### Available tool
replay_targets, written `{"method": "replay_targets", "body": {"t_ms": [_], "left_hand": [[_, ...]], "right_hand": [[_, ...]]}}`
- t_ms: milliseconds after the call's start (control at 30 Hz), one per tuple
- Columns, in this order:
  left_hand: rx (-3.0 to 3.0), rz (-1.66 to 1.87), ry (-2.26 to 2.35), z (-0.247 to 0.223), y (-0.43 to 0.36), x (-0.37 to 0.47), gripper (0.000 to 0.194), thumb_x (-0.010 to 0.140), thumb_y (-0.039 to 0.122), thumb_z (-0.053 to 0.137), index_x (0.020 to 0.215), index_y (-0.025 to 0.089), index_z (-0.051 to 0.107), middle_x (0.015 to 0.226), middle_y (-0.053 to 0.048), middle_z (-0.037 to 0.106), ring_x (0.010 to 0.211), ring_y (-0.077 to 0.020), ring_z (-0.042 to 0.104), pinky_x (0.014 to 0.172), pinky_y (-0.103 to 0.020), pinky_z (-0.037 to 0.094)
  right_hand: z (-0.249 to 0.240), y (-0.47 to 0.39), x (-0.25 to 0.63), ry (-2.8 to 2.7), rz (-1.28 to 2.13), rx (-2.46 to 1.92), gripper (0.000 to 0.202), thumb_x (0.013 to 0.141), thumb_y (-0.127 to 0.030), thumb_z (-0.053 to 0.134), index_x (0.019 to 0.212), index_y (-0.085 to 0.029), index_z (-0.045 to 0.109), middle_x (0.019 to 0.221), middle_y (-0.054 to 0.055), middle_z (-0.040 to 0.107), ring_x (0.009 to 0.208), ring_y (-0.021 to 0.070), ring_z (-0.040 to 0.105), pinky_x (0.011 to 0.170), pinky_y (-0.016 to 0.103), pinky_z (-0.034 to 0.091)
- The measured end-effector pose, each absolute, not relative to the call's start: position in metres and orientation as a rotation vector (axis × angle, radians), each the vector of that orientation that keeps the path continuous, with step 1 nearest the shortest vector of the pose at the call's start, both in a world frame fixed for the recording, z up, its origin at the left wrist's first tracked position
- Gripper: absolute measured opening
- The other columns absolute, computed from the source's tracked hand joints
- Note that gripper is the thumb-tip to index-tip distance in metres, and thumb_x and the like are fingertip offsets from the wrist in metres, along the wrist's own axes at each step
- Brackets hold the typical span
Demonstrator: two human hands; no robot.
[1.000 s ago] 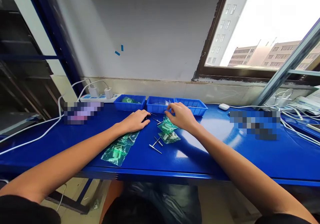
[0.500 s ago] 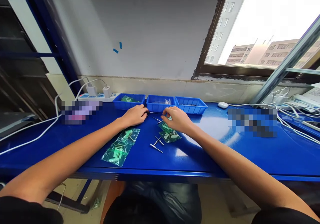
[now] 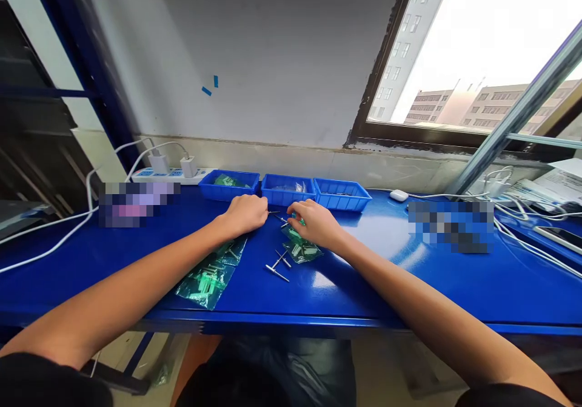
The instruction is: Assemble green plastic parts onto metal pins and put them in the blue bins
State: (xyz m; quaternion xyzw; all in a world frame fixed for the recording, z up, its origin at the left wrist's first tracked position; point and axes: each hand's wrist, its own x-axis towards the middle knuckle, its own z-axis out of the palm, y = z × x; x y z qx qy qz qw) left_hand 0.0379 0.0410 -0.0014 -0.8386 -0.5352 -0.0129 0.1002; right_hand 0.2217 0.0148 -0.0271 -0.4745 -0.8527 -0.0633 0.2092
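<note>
My left hand [image 3: 248, 211] is closed, with a thin metal pin [image 3: 273, 212] sticking out from its fingertips towards the right. Across from it, my right hand [image 3: 313, 222] curls its fingers in a pinch beside another small metal pin [image 3: 282, 220]; whether it grips that pin is hidden. Beneath the right hand lies a clear bag with green and pale parts [image 3: 300, 250]. Several crossed metal pins [image 3: 278, 267] rest on the table nearer me. Partly under my left forearm is a longer clear bag of green and pale parts [image 3: 207, 285].
Three blue bins stand along the wall: a left bin [image 3: 207, 190] with green contents, a middle bin [image 3: 286, 199] with clear bags, a right bin [image 3: 341, 203] with small parts. A power strip [image 3: 200, 178], a white case [image 3: 399, 195] and cables edge the blue table [image 3: 386, 285].
The view has shifted slightly. My left hand has come a little towards me, now over the top of the long bag, and the pin in it shows differently. My right hand has barely moved.
</note>
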Motion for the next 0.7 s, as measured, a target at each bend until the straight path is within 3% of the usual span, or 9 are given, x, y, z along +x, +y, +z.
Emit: {"method": "replay_targets", "body": {"t_ms": [333, 700], "left_hand": [[-2.503, -0.121, -1.322, 0.014, -0.001, 0.044, 0.024, 0.083, 0.028, 0.041, 0.086, 0.017, 0.062, 0.078, -0.009, 0.067, 0.077, -0.0261, 0.064, 0.061, -0.031, 0.042], [-2.63, -0.342, -1.308, 0.02, 0.0, 0.042, 0.026, 0.084, 0.038, 0.047, 0.084, 0.019, 0.063, 0.076, -0.004, 0.066, 0.072, -0.0193, 0.061, 0.062, -0.028, 0.039]], "right_hand": [[-0.03, 0.009, 0.211, -2.416, -0.352, -1.177, 0.011, 0.086, -0.02, 0.048, 0.088, -0.018, 0.059, 0.086, 0.005, 0.061, 0.081, 0.017, 0.05, 0.069, 0.028, 0.035], [-0.026, 0.006, 0.212, -2.488, -0.357, -1.178, 0.011, 0.08, -0.017, 0.046, 0.081, -0.016, 0.057, 0.082, 0.006, 0.06, 0.078, 0.0168, 0.048, 0.067, 0.028, 0.033]]}}
